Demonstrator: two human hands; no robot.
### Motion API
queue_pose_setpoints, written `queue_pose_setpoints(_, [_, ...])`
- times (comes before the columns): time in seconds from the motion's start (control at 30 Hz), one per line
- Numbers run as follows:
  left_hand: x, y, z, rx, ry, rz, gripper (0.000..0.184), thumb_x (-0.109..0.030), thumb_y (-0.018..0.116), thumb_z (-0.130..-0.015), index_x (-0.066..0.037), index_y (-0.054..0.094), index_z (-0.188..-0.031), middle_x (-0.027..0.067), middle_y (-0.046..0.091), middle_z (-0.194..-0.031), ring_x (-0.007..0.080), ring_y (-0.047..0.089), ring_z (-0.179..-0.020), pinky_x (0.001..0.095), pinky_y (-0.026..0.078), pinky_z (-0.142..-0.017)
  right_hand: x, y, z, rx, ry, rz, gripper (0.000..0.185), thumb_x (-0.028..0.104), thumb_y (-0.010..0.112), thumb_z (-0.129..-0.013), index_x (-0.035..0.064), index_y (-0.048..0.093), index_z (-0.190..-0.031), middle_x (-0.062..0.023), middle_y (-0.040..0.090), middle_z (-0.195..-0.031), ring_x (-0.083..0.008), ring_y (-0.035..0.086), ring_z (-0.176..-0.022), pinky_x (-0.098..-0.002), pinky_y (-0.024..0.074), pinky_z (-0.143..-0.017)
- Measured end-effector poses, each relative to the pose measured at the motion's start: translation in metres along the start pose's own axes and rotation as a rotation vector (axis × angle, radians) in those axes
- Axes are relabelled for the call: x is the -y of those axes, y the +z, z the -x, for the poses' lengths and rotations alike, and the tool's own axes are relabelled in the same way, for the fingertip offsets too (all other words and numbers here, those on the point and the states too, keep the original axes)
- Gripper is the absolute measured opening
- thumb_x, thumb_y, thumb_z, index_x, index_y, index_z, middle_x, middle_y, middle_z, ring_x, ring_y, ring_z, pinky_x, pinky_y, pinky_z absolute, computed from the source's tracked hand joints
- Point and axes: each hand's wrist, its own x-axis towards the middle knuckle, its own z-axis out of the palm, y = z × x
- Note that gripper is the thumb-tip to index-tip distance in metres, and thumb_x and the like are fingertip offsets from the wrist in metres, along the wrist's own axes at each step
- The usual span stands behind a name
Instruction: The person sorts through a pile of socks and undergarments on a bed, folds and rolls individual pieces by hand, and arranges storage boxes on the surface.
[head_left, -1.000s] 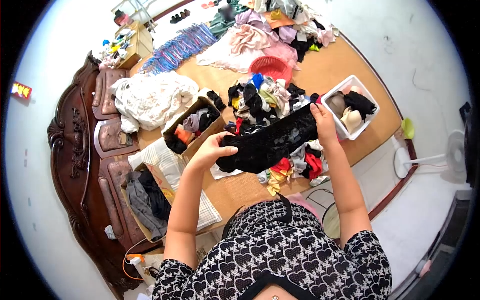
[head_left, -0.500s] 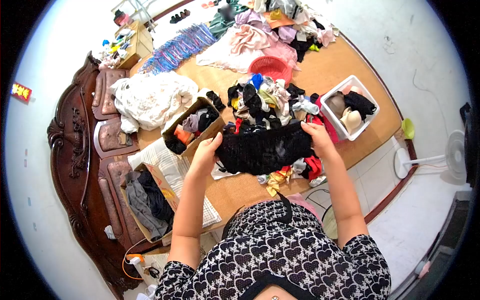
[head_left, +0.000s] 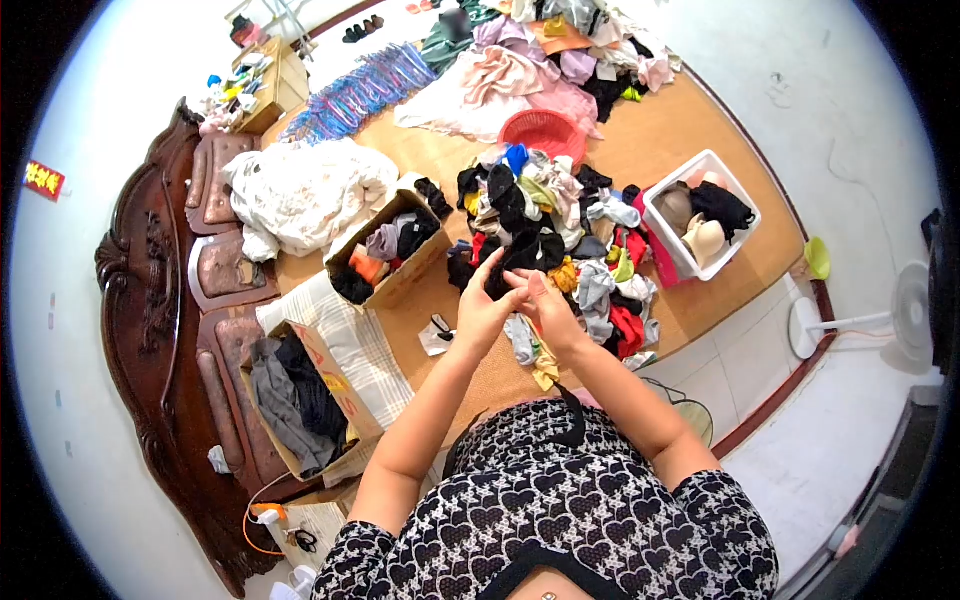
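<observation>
My left hand [head_left: 487,308] and my right hand [head_left: 546,308] are close together over the front of a heap of small clothes [head_left: 560,215]. Between their fingers is a black garment [head_left: 512,262], now bunched up; its lower part is hidden by the hands, and its edge is hard to tell from the dark clothes behind. Both hands look closed on it. Left of them stands an open cardboard box [head_left: 405,270] with folded dark, grey and orange clothes inside.
A white plastic basket [head_left: 722,262] with bras stands at the right, a red basket [head_left: 545,130] behind the heap. Nearer left is a second box [head_left: 340,390] of dark clothes. White bedding [head_left: 310,195], blue hangers [head_left: 360,95] and more clothes [head_left: 510,80] lie further back.
The black garment was stretched wide between both hands; now it is gathered up small. My hands have come together, the left moving right and the right moving left.
</observation>
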Motion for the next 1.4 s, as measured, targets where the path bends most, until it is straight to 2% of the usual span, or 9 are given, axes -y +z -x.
queue_pose_setpoints(0.1, [-0.011,-0.011,0.001,0.131,-0.132,0.125,0.040,0.000,0.060,-0.082,-0.004,0.055,-0.121,0.0056,0.062,-0.102,0.0088,0.056,-0.089,0.0245,0.046,-0.082,0.026,-0.012,0.003,0.060,0.089,0.008,0.053,0.043,0.047,-0.092,-0.0029,0.048,-0.119,-0.0172,0.050,-0.122,-0.0229,0.053,-0.107,-0.0318,0.0412,-0.092])
queue_pose_setpoints(0.27, [-0.018,-0.014,-0.001,0.297,0.024,-0.105,0.031,0.003,0.058,-0.080,-0.002,0.061,-0.110,0.0028,0.065,-0.097,0.0088,0.057,-0.088,0.0262,0.046,-0.081,0.071,-0.012,0.005,-0.020,-0.766,1.224,0.072,0.017,0.078,-0.058,0.0110,0.050,-0.124,-0.0096,0.051,-0.103,-0.0300,0.048,-0.100,-0.0403,0.0399,-0.088])
queue_pose_setpoints(0.43, [-0.039,-0.014,-0.006,0.292,0.343,-0.478,0.025,-0.005,0.062,-0.079,-0.006,0.063,-0.104,0.0124,0.067,-0.092,0.0197,0.066,-0.082,0.0280,0.050,-0.074,0.055,-0.032,-0.008,0.116,-0.371,1.368,0.024,0.027,0.062,-0.074,0.0091,0.065,-0.091,-0.0146,0.064,-0.075,-0.0325,0.063,-0.071,-0.0411,0.0493,-0.062])
queue_pose_setpoints(0.6, [-0.030,-0.009,-0.001,0.095,0.340,-0.732,0.020,-0.013,0.064,-0.079,-0.007,0.064,-0.098,0.0134,0.065,-0.079,0.0260,0.065,-0.070,0.0328,0.050,-0.061,0.041,-0.032,-0.014,-0.040,-0.175,1.169,0.027,0.019,0.058,-0.078,0.0059,0.063,-0.101,-0.0151,0.066,-0.080,-0.0280,0.064,-0.067,-0.0374,0.0514,-0.061])
queue_pose_setpoints(0.9, [-0.030,-0.004,0.013,0.099,0.341,-0.500,0.041,-0.011,0.070,-0.072,-0.003,0.057,-0.110,0.0165,0.063,-0.088,0.0318,0.063,-0.081,0.0367,0.049,-0.071,0.040,-0.025,-0.005,-0.020,0.111,-0.155,0.033,0.009,0.050,-0.085,-0.0021,0.056,-0.116,-0.0103,0.062,-0.098,-0.0133,0.061,-0.072,-0.0252,0.0505,-0.066])
queue_pose_setpoints(1.03, [-0.016,-0.015,0.008,0.115,0.122,-0.213,0.020,-0.004,0.062,-0.082,0.000,0.062,-0.101,0.0050,0.066,-0.080,0.0079,0.060,-0.071,0.0245,0.048,-0.062,0.055,-0.045,-0.005,-0.007,-0.283,0.751,0.058,0.019,0.065,-0.081,0.0038,0.042,-0.132,-0.0090,0.061,-0.106,-0.0148,0.061,-0.086,-0.0248,0.0475,-0.073])
queue_pose_setpoints(1.13, [-0.026,-0.018,0.003,0.198,-0.060,0.071,0.017,-0.009,0.059,-0.087,0.001,0.062,-0.101,-0.0022,0.062,-0.087,0.0055,0.056,-0.071,0.0212,0.047,-0.061,0.050,-0.037,-0.012,0.161,-0.365,0.587,0.059,0.019,0.069,-0.078,0.0041,0.045,-0.129,-0.0084,0.061,-0.106,-0.0142,0.058,-0.090,-0.0276,0.0466,-0.079])
queue_pose_setpoints(1.27, [-0.027,-0.019,-0.013,0.048,-0.115,0.385,0.017,-0.010,0.058,-0.088,0.002,0.062,-0.100,0.0027,0.064,-0.089,0.0086,0.059,-0.075,0.0232,0.047,-0.068,0.019,-0.037,0.003,0.323,0.286,0.532,0.036,0.013,0.072,-0.075,0.0007,0.059,-0.107,-0.0031,0.065,-0.091,-0.0117,0.059,-0.080,-0.0276,0.0484,-0.075])
queue_pose_setpoints(1.4, [-0.013,-0.036,-0.024,-0.112,-0.216,0.435,0.013,-0.005,0.056,-0.087,0.004,0.063,-0.094,0.0013,0.063,-0.084,0.0083,0.057,-0.071,0.0217,0.046,-0.065,0.033,-0.028,0.020,0.422,0.314,0.551,0.030,0.014,0.073,-0.075,0.0018,0.063,-0.101,-0.0053,0.064,-0.098,-0.0154,0.058,-0.090,-0.0323,0.0463,-0.080])
